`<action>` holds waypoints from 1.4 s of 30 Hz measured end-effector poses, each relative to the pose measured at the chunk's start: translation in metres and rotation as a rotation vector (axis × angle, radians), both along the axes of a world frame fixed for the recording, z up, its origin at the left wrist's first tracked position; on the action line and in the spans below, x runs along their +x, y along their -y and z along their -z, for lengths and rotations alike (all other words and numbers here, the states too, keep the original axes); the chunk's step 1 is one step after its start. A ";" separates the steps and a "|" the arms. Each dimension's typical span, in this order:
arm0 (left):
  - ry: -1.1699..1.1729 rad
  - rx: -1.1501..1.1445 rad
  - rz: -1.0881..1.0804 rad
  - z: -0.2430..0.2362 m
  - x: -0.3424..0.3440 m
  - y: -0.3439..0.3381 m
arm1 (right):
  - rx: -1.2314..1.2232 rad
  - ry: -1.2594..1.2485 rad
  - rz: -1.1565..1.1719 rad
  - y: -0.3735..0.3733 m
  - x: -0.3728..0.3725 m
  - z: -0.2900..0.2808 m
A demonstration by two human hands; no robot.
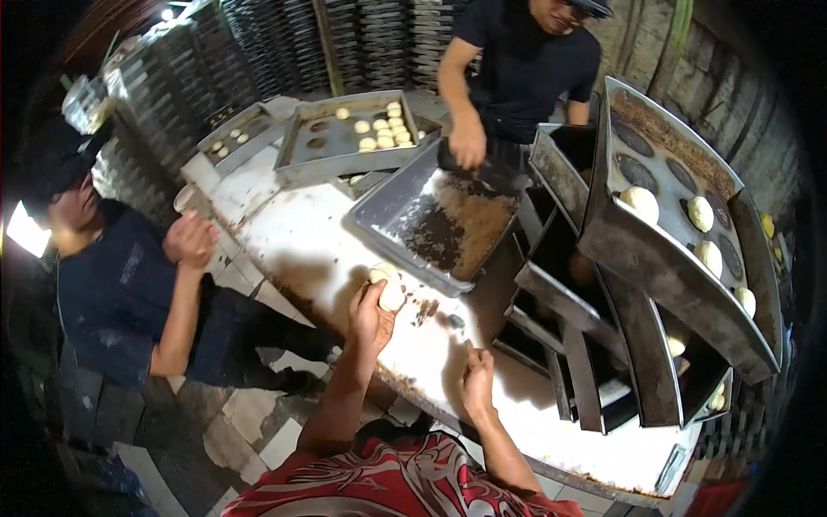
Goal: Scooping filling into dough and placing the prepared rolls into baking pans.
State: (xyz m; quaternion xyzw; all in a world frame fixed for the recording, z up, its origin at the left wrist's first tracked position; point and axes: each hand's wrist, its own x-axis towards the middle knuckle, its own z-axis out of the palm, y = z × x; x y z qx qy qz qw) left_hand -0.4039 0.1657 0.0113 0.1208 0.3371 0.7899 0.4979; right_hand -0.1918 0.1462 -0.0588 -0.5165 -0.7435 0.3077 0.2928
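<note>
- We saw a white table [284,217] with brown crumbs, metal trays [659,280] stacked at its right.
- Our left hand [370,320] had its fingers clamped on pale dough [392,291], held near the grey tub [413,264].
- Our right hand [477,381] had its fingers curled together; we couldn't tell whether they held anything.
- Across from us, a co-worker [527,79] reached into the tub.

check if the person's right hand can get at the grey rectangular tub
Probably yes: mostly white tabletop separates the right hand from the grey rectangular tub, and the stacked rectangular metal trays stand off to the right.
</note>
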 end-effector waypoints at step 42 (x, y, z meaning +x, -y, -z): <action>-1.781 0.292 0.961 0.068 0.548 0.106 | 0.021 -0.147 0.344 0.093 0.483 0.046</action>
